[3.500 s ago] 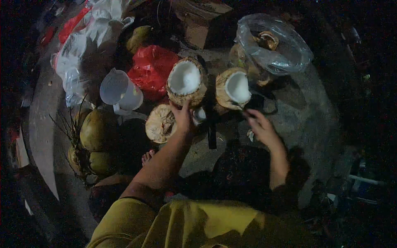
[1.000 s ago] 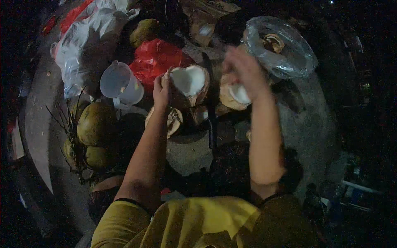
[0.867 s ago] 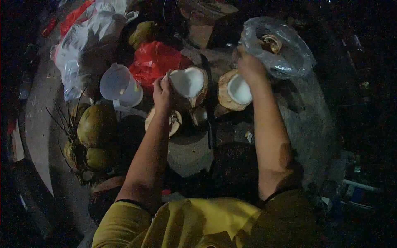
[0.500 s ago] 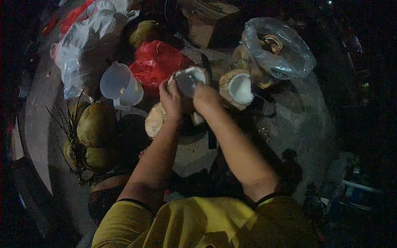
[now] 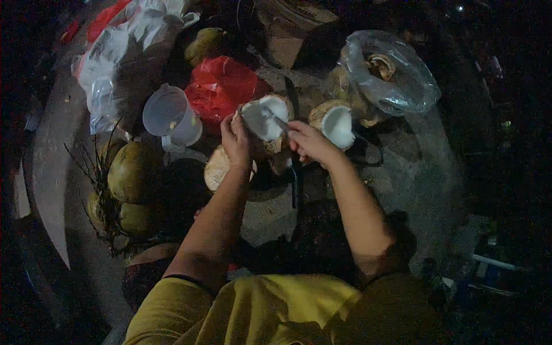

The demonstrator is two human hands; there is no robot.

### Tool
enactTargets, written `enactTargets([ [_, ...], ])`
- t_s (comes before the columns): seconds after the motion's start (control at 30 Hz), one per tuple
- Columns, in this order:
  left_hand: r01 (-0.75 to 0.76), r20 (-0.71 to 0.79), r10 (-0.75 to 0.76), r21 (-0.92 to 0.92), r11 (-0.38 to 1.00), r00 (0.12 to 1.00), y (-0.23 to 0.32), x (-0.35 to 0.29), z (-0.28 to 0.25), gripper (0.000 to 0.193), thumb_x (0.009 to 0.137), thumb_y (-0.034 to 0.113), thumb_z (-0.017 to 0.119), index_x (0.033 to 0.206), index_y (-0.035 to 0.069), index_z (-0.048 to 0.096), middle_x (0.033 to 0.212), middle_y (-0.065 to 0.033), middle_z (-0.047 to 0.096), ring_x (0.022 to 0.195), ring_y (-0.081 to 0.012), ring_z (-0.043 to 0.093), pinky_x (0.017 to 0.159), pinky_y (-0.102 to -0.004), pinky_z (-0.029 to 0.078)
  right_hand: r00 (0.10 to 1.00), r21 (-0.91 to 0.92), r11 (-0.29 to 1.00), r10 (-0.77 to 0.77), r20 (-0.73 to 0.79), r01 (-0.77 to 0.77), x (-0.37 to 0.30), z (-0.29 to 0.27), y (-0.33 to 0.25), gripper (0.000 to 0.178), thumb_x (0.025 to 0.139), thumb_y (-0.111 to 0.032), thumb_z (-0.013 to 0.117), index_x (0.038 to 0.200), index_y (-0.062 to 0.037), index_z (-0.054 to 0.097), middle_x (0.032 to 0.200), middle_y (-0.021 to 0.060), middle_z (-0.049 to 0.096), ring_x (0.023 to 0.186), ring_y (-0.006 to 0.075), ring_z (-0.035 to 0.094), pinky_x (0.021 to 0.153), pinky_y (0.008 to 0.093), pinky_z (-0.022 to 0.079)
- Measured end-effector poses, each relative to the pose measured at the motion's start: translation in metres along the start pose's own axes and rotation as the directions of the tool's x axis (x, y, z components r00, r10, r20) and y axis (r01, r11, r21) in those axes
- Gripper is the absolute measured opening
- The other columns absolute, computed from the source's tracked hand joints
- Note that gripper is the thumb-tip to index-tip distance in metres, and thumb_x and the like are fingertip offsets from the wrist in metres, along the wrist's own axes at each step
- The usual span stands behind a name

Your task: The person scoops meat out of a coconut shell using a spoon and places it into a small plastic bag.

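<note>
"So, where's the opened brown-husked coconut with white flesh (image 5: 263, 127)?"

"Near the centre of the frame. The left hand (image 5: 234, 142) grips its left rim."

"And the right hand (image 5: 309, 144)?"

"Wrapped around a slim grey metal tool (image 5: 279, 122), whose far end reaches into the white hollow."

"What's nearby?"

"Another opened, white-lined coconut (image 5: 338, 127) right of centre, and a crumpled red plastic bag (image 5: 223, 86) at upper centre-left."

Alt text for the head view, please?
A person's left hand steadies an opened white-fleshed coconut while the right hand holds a tool inside it. A second opened coconut sits to the right, a translucent jug to the left.
</note>
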State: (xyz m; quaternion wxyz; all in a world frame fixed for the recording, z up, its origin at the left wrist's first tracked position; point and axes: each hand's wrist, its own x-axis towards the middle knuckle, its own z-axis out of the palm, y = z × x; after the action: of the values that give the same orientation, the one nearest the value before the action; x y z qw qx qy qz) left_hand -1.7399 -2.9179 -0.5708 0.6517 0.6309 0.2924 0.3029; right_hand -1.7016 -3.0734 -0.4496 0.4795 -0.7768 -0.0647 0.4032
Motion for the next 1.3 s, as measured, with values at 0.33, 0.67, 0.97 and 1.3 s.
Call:
enactTargets([
  [0.33,0.056,0.028,-0.057,0.024,0.998,0.998,0.021,-0.006,-0.006,0.038,0.078,0.031,0.045,0.098,-0.001,0.043,0.092,-0.0139,0.050,0.085,-0.0203,0.048,0.075,-0.0282,0.036,0.817,0.053,0.836,-0.517,-0.255,0.546,-0.025,-0.004,0.009,0.034,0.078,-0.017,0.046,0.107,-0.0003,0.038,0.088,0.0062,0.047,0.080,0.0130,0.046,0.074,0.0227,0.035],
  [0.67,0.028,0.038,-0.029,0.026,0.999,0.999,0.003,0.002,-0.011,0.038,0.078,0.031,0.046,0.101,0.000,0.043,0.095,-0.0148,0.050,0.087,-0.0218,0.048,0.076,-0.0292,0.036,0.816,0.699,0.519,-0.554,-0.162,0.492,-0.047,0.007,-0.030,0.036,0.071,-0.023,0.051,0.097,-0.0002,0.042,0.104,0.0166,0.044,0.094,0.0208,0.046,0.083,0.0348,0.034],
  [0.97,0.035,0.064,-0.039,0.070,0.997,0.997,0.010,0.003,-0.008,0.041,0.077,0.032,0.046,0.100,-0.001,0.043,0.093,-0.0153,0.050,0.087,-0.0220,0.047,0.076,-0.0296,0.035,0.863,0.712,0.563,-0.490,-0.122,0.420,-0.043,-0.008,-0.003,0.027,0.072,-0.019,0.048,0.092,-0.0014,0.047,0.083,0.0087,0.052,0.073,0.0165,0.051,0.062,0.0285,0.043],
  [1.3,0.076,0.016,-0.075,-0.037,0.996,0.997,0.002,0.004,-0.009,0.037,0.077,0.029,0.047,0.098,-0.001,0.044,0.092,-0.0143,0.050,0.086,-0.0210,0.047,0.076,-0.0291,0.035,0.923,0.605,0.701,-0.341,-0.179,0.377,-0.013,0.002,0.026,0.025,0.070,-0.021,0.046,0.086,-0.0015,0.045,0.083,0.0084,0.049,0.074,0.0184,0.049,0.075,0.0327,0.039],
])
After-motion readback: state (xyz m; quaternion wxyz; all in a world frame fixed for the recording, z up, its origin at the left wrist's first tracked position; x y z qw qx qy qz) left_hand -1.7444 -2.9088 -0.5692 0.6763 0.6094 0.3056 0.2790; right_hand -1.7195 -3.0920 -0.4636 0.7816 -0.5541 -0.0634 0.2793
